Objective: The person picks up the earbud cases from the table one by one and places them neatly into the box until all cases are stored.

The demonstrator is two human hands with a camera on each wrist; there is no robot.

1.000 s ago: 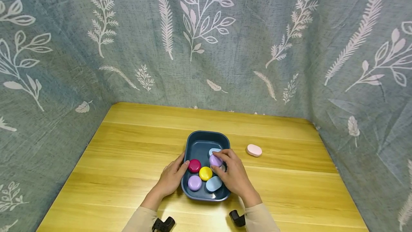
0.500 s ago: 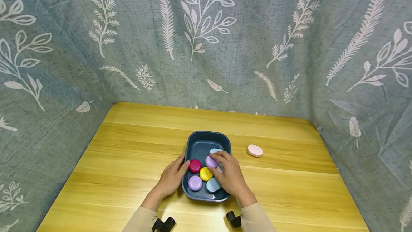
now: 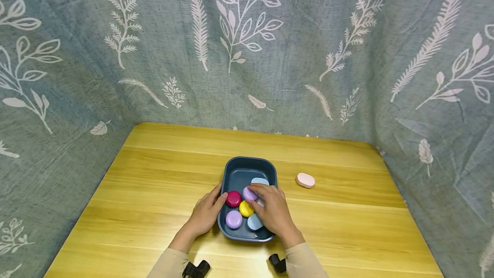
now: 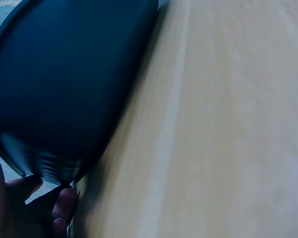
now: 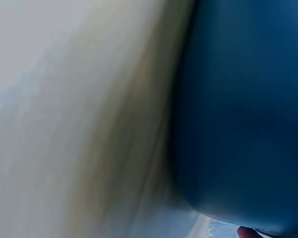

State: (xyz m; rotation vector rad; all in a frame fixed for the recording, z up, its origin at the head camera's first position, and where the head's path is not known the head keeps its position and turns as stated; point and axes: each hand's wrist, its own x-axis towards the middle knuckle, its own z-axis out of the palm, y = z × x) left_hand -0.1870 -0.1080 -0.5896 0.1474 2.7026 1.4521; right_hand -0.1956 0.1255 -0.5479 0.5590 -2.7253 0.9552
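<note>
Right hand lowers a purple case into the blue tray

Low in the frame, the left hand lies with relaxed fingers against the near-left rim of the dark blue tray and holds nothing. The right hand pinches a purple case. A second ago that case sat further right, nearer the light blue one; now it has slid left and down, landing among the magenta case, yellow case and another purple one. It looks nearly set down. Further off, right of centre, a pink case lies alone on the counter.
</note>
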